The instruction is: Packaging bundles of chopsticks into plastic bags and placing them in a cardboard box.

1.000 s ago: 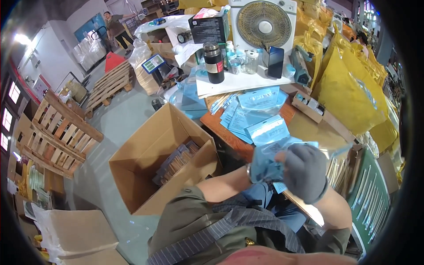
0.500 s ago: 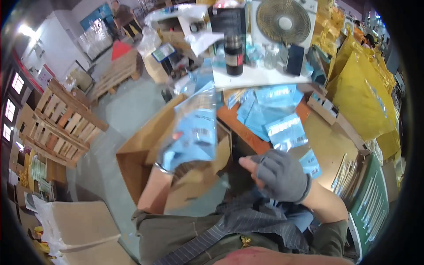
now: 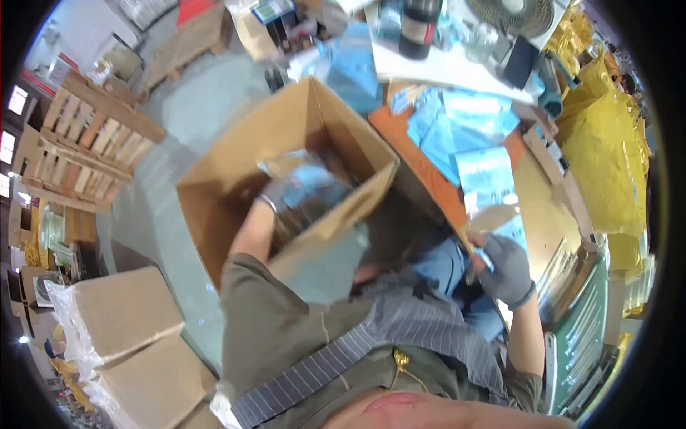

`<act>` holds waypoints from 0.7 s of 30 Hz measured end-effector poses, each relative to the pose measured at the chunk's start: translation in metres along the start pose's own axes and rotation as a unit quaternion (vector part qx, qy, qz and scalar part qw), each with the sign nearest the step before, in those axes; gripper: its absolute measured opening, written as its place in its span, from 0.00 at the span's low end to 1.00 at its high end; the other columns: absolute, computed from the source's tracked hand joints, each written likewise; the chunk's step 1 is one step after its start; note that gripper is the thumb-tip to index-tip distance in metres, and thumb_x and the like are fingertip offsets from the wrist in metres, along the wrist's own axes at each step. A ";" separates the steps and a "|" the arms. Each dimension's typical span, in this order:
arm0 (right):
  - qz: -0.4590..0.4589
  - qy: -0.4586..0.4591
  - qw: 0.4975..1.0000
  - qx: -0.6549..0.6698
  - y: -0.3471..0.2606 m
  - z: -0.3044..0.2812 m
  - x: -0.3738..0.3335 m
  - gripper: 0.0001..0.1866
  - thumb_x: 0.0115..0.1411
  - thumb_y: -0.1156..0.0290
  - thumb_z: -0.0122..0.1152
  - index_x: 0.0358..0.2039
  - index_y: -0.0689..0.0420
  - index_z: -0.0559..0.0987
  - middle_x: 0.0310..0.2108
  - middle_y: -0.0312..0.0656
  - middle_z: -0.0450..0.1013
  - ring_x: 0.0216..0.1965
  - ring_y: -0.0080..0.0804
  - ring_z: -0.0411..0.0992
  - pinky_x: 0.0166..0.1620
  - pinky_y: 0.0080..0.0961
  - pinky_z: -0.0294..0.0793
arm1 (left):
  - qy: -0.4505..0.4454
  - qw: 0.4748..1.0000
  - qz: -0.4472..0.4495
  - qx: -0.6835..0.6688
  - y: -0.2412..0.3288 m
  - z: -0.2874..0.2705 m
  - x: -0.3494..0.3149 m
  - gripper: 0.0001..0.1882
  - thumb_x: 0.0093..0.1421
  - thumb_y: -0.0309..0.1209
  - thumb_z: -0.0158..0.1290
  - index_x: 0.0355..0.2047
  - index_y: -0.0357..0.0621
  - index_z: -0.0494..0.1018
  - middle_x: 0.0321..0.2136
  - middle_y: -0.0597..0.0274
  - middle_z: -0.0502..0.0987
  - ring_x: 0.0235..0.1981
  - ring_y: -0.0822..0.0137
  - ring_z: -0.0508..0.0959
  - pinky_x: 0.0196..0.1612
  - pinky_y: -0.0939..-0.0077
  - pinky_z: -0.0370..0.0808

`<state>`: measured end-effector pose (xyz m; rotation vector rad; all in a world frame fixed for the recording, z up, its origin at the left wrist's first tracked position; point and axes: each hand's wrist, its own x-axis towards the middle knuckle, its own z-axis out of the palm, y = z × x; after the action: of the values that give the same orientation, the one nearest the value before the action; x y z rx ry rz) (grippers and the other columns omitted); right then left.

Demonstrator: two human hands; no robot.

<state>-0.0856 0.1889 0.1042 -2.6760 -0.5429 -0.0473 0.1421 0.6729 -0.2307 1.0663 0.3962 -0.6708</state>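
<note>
Deep in an open cardboard box, my gloved left hand holds a blue packet in clear plastic; both are smeared by motion. My right hand, in a grey glove with bare fingertips, is at the table's near edge with its fingers curled. It touches the lower end of a blue packet; what lies between the fingers is hidden. Just beyond, another blue packet lies flat. A loose pile of blue packets covers the orange-brown part of the table.
A white tabletop at the back bears a dark bottle and a fan. Large yellow bags stand at the right, above a green rack. Closed cartons and wooden pallets are at the left.
My left hand has lowered the blue packet from above the box into it. My right hand has moved right to the packet at the table edge. The view has tilted down.
</note>
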 end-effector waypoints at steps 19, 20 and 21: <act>0.046 -0.036 0.998 0.022 0.030 0.041 -0.054 0.17 0.52 0.65 0.61 0.42 0.55 0.77 0.27 0.46 0.76 0.29 0.46 0.76 0.32 0.38 0.74 | -0.515 0.034 0.405 -0.754 0.279 -0.001 -0.369 0.24 0.50 0.41 0.56 0.45 0.42 0.70 0.39 0.48 0.77 0.41 0.56 0.77 0.45 0.65 0.72; 0.036 -0.027 0.999 0.023 0.035 0.041 -0.061 0.17 0.52 0.65 0.61 0.42 0.55 0.77 0.27 0.46 0.76 0.29 0.46 0.76 0.32 0.38 0.74 | -0.526 0.032 0.407 -0.746 0.281 0.008 -0.383 0.24 0.50 0.41 0.56 0.45 0.42 0.70 0.39 0.48 0.77 0.41 0.56 0.77 0.45 0.65 0.72; 0.029 -0.012 0.999 0.031 0.040 0.040 -0.067 0.17 0.51 0.66 0.61 0.42 0.55 0.77 0.27 0.46 0.76 0.30 0.46 0.76 0.33 0.38 0.74 | -0.585 0.008 0.346 -0.734 0.283 0.017 -0.395 0.24 0.51 0.41 0.55 0.46 0.44 0.70 0.39 0.50 0.77 0.41 0.57 0.77 0.43 0.64 0.72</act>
<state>-0.1342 0.1470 0.0445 -2.6321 -0.4667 0.0174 0.0415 0.8697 0.2022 -1.6185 -0.9396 0.2704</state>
